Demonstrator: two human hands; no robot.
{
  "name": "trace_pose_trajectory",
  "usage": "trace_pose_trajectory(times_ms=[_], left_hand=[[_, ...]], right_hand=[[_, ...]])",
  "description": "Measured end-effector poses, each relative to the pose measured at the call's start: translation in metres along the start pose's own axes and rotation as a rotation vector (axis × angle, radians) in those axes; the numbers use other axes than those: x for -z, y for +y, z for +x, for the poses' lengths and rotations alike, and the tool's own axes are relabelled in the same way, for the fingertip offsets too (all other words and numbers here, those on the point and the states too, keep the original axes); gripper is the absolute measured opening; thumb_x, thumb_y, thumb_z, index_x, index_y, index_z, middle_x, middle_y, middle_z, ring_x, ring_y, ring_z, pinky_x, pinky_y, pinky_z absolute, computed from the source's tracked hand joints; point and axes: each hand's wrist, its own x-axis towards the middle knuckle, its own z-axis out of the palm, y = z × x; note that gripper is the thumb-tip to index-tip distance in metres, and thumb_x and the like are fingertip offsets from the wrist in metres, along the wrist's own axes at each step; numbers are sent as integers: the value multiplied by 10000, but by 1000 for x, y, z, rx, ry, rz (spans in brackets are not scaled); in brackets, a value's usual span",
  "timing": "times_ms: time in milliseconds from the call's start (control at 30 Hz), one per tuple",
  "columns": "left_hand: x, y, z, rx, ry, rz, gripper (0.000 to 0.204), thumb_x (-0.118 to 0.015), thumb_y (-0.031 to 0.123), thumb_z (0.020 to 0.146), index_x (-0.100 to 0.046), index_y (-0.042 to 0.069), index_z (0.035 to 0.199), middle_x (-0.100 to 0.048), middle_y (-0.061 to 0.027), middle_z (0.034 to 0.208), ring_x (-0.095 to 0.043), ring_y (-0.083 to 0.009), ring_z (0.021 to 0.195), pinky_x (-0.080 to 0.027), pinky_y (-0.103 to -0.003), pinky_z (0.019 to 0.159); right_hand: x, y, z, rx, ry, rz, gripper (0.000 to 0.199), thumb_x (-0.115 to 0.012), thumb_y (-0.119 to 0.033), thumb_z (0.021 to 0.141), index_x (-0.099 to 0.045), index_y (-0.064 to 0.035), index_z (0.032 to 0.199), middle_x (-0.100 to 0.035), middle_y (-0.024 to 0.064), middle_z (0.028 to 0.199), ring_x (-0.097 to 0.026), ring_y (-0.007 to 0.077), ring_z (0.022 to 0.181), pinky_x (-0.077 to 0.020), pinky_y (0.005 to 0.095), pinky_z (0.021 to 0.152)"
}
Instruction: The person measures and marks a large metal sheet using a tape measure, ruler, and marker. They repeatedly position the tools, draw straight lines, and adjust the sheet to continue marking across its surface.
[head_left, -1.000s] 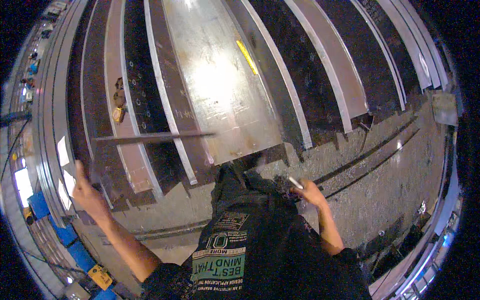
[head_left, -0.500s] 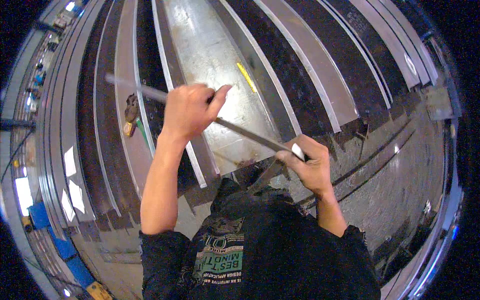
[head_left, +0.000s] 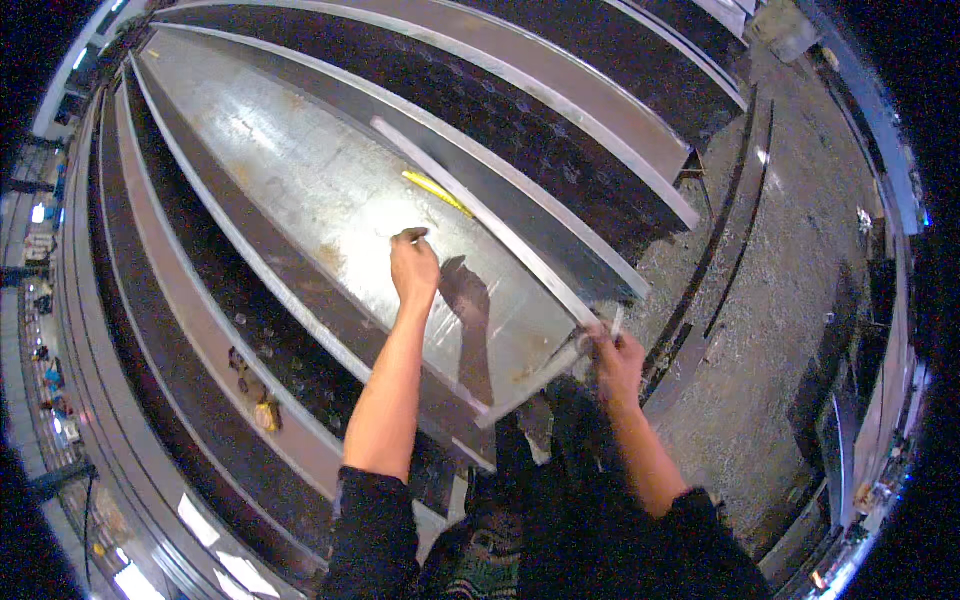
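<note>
My right hand (head_left: 618, 368) grips the corner of an L-shaped metal square (head_left: 480, 212). Its long arm reaches away along the inside of a wide steel beam (head_left: 300, 190), and its short arm crosses the beam's near end. A short white stick (head_left: 617, 320) juts up from the right hand's fingers. Over the beam's shiny web is my left hand (head_left: 415, 270), its fingers drawn together and casting a shadow; whatever they hold, if anything, is too small to make out. Beside the square's long arm lies a slim yellow stick-shaped thing (head_left: 437, 193).
More long steel beams (head_left: 560, 100) run parallel on both sides, with raised edges. On a beam to the left rest a yellow and black tape measure (head_left: 266, 414) and a small dark object (head_left: 240, 365). Dark strips (head_left: 735, 200) lie on the grey floor (head_left: 790, 250) at right.
My left hand has let go of the square and moved over the beam. The square, held tilted in the air before, is now down along the beam in my right hand. The view has turned.
</note>
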Motion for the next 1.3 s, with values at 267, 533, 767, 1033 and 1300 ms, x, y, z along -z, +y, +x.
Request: trace_pose_trajectory(times_ms=[267, 533, 767, 1033, 1300], left_hand=[[-92, -56, 91, -798, -139, 584, 433, -582, 290, 881, -569, -8, 1195, -560, -204, 1262, -485, -344, 1245, -341, -525, 1074], [-54, -59, 75, 205, -530, -339, 413, -433, 347, 986, -650, -4, 1010, -648, -153, 1019, -654, -270, 943, -524, -404, 812], [-101, -28, 38, 606, -610, -896, 140, -557, 88, 938, -567, -30, 1012, -634, -127, 849, -663, -247, 777, -595, -350, 668], [-140, -21, 43, 653, -484, -991, 168, -510, 58, 929, -561, -77, 1017, -607, -163, 898, -631, -268, 780, -586, -386, 748], [-149, -2, 39, 565, -432, -857, 90, -561, -23, 863, -550, -94, 916, -609, -180, 823, -642, -278, 679, -625, -393, 644]], right_hand=[[20, 78, -4, -74, 84, 8, 281, -684, -294, 883, -678, -14, 910, -534, -41, 697, -446, 63, 611, -333, 238, 543], [-38, 112, 77, -307, -90, 165, 363, -728, -379, 842, -682, -24, 908, -526, -46, 669, -434, 75, 547, -309, 267, 485], [-100, 100, 118, -369, -135, 298, 382, -737, -412, 824, -720, -39, 907, -582, -10, 726, -463, 96, 636, -364, 264, 576], [-130, 129, 87, -436, 105, 360, 469, -729, -476, 803, -723, -37, 967, -604, 15, 728, -511, 112, 664, -401, 282, 634], [-118, 95, 75, -665, 169, 631, 307, -755, -340, 819, -604, -76, 779, -439, -57, 577, -317, 49, 420, -216, 255, 408]])
